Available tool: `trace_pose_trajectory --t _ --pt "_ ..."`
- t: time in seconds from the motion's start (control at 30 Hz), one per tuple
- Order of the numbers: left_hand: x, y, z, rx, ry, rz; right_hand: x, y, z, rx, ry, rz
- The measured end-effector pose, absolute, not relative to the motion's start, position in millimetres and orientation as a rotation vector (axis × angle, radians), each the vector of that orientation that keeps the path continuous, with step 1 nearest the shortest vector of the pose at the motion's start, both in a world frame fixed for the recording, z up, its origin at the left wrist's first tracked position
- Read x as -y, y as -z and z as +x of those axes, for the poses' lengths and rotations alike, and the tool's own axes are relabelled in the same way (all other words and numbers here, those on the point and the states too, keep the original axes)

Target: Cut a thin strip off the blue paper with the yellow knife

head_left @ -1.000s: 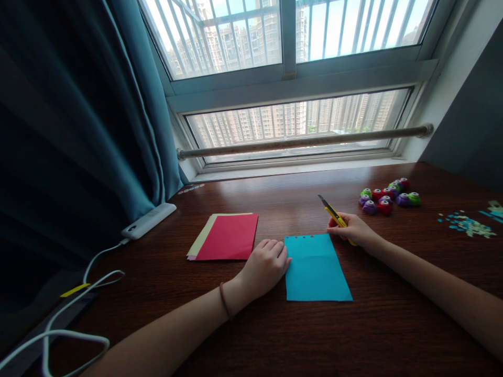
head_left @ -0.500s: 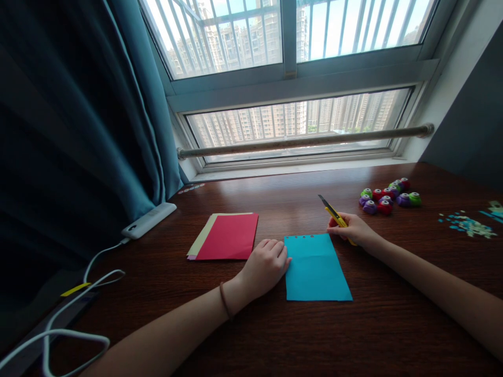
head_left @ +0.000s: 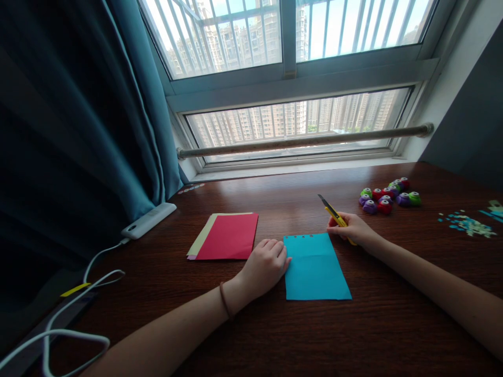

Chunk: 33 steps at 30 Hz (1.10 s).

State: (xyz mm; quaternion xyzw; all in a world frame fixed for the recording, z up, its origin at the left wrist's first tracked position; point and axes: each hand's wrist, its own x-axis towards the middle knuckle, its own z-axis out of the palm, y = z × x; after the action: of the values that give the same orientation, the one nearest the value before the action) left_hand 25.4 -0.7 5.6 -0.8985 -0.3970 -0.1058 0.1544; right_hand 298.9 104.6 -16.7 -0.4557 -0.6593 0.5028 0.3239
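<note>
A dark wooden desk [head_left: 298, 335] is stretching under both forearms. Between the hands, a blue sheet of paper [head_left: 316, 268] is lying flat, a row of small holes along its far edge. Just beyond the left hand, a stack of red paper [head_left: 230, 236] is resting on the desk. The left hand [head_left: 266, 266] is sitting loosely curled, knuckles up, touching the blue sheet's left edge. The right hand [head_left: 351, 229] is gripping a yellow utility knife [head_left: 332, 212] at the sheet's far right corner, blade pointing away. Farther beyond the right hand, small coloured punches [head_left: 387, 197] are clustering together.
</note>
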Motion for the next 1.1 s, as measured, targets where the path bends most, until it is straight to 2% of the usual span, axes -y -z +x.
trace_pose_trajectory --t 1.1 --pt "0.3 -3.9 24.9 1.125 0.339 -2.590 -104.4 16.3 299.2 1.733 -1.324 -1.198"
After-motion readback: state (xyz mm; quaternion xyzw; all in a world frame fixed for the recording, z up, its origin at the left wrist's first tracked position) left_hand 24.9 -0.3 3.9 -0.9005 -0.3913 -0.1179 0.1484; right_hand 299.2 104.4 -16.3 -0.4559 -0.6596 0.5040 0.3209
